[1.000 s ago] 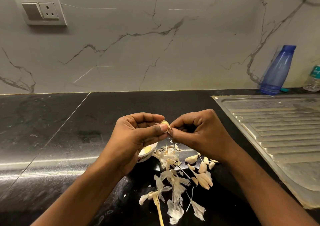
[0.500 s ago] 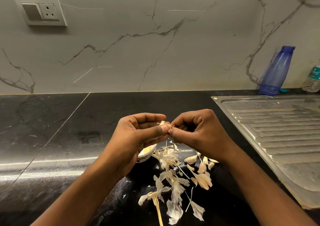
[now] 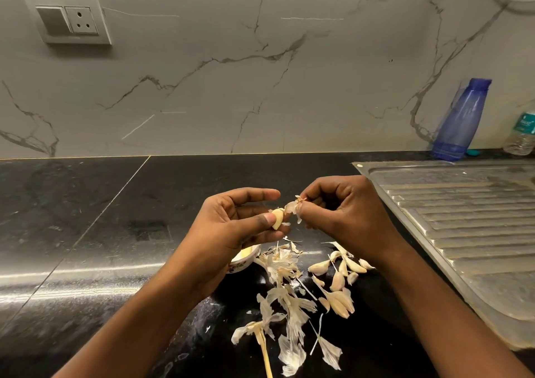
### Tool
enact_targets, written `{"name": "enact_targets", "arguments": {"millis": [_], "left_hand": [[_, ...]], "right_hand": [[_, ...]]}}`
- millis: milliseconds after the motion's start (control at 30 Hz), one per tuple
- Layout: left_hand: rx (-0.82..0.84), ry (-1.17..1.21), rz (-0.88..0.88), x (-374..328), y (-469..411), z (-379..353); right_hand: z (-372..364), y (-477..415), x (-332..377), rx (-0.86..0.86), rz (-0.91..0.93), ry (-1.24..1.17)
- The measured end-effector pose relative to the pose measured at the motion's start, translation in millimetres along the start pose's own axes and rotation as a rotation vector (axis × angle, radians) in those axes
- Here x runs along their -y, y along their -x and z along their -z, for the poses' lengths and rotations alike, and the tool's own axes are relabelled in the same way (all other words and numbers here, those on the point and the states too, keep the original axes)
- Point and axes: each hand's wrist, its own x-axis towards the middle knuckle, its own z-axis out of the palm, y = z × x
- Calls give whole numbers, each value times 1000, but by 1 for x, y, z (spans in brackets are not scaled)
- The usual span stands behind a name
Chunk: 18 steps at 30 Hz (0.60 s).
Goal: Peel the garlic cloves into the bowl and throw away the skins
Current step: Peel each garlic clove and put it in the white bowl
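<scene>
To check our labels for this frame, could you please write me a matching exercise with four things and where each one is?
Things:
1. garlic clove
2. piece of skin
3. bowl
4. blue bottle

Places:
A. stands by the wall, behind the drainboard
B. pinched by the right hand
C. held between thumb and fingers of the left hand
D. on the counter, partly hidden under the left hand

Pairs: 1-C, 2-B, 3-D, 4-A
</scene>
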Motion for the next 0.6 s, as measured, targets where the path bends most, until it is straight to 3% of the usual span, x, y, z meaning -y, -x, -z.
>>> {"name": "enact_targets", "arguments": {"millis": [167, 600], "left_hand": [[0, -67, -22, 2, 0, 1], [-39, -242, -112, 6, -1, 2]], "right_hand": [[-1, 0, 0, -18, 13, 25], [2, -1, -1, 214, -81, -46]]}}
